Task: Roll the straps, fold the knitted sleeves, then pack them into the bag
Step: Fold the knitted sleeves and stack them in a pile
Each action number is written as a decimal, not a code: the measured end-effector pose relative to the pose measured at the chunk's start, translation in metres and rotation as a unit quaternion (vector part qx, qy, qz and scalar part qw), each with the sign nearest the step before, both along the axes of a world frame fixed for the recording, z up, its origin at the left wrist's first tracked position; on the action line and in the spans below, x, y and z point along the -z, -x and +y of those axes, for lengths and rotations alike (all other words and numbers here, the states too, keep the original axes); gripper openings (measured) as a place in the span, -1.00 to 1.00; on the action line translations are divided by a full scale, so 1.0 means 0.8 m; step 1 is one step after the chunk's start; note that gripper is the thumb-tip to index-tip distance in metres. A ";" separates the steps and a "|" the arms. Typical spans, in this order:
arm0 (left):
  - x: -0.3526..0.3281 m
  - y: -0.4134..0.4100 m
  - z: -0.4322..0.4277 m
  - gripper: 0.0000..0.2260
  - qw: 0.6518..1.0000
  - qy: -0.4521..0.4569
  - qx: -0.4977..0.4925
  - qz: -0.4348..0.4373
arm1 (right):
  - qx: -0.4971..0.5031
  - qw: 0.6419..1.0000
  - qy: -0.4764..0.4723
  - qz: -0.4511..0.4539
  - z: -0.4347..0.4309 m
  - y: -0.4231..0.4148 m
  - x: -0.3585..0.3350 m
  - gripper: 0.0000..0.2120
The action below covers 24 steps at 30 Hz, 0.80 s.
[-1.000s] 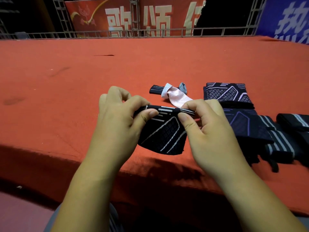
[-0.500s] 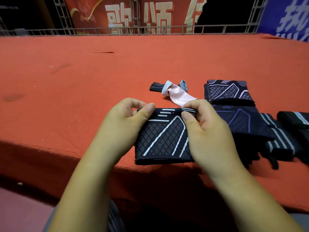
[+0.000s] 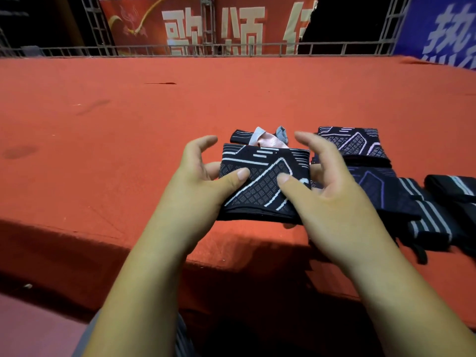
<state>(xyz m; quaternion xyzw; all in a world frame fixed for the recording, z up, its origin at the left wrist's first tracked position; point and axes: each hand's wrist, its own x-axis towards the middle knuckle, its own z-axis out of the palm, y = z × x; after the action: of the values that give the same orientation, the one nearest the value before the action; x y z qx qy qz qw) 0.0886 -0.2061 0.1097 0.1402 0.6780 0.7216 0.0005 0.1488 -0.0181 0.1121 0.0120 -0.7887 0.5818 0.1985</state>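
1. Half a second ago both hands pinched the far hem of the folded knitted sleeve (image 3: 262, 181). That pinch is now released, and the thumbs have slid down onto its middle.
2. The left hand (image 3: 203, 181) is spread wide, with its thumb flat on the sleeve's left half and its forefinger lifted clear. Its lower fingers sit at the sleeve's 9 o'clock edge, partly hidden.
3. The right hand (image 3: 332, 194) mirrors it: loose and wide, thumb pressing the right half, forefinger raised, other fingers by the 3 o'clock edge.
4. The sleeve lies near the front edge of the red table (image 3: 231, 104), slightly farther in than before. It is a flat, squarish fold of black stretch knit with white lines and a grey diamond grid.
5. The table covering looks like matte red felt, draped over the front edge.
6. At 12 o'clock of the sleeve, a pink fabric piece (image 3: 268, 141) with white and grey trim peeks out from behind its hem. I cannot tell whether it is the bag, nor what it holds.
7. A short black strap (image 3: 239, 136) lies at 11 o'clock.
8. A second folded sleeve (image 3: 353, 143) lies at 1 o'clock, and a purple-lined sleeve (image 3: 373, 186) at 3 o'clock.
9. Beyond those lie black straps with grey stripes (image 3: 425, 215).
10. A metal railing (image 3: 231, 48) and a red banner (image 3: 206, 24) stand behind the table.
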 end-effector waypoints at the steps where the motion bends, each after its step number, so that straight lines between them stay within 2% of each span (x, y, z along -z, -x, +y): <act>1: 0.002 0.002 0.004 -0.43 1.000 -0.005 -0.009 0.010 | 0.002 1.000 -0.019 -0.003 0.003 -0.002 -0.003 -0.61; 4: 0.006 0.008 0.019 -0.57 0.998 -0.014 -0.051 0.038 | 0.055 0.998 -0.043 -0.007 0.014 -0.002 -0.006 -0.82; 9: 0.002 0.013 0.063 -0.87 0.995 0.009 -0.083 0.057 | 0.135 0.987 -0.078 0.026 0.043 0.003 -0.008 -0.75; 16: 0.002 0.010 0.140 -0.69 0.998 0.043 -0.009 0.050 | 0.264 0.957 -0.106 0.054 0.104 0.008 -0.010 -0.62; 20: 0.010 0.012 0.169 -0.66 0.995 0.086 -0.009 0.056 | 0.286 0.950 -0.123 -0.003 0.133 0.007 -0.006 -0.62; 24: 0.021 0.017 0.185 -0.71 0.977 0.196 -0.032 0.078 | 0.268 0.945 -0.152 -0.109 0.146 0.008 0.000 -0.69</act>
<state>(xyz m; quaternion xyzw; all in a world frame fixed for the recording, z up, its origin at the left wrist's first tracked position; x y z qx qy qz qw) 0.0753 -0.0580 0.0929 0.1713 0.8083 0.5612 -0.0483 0.1425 0.0991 0.1117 -0.2335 -0.8587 0.3779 0.2556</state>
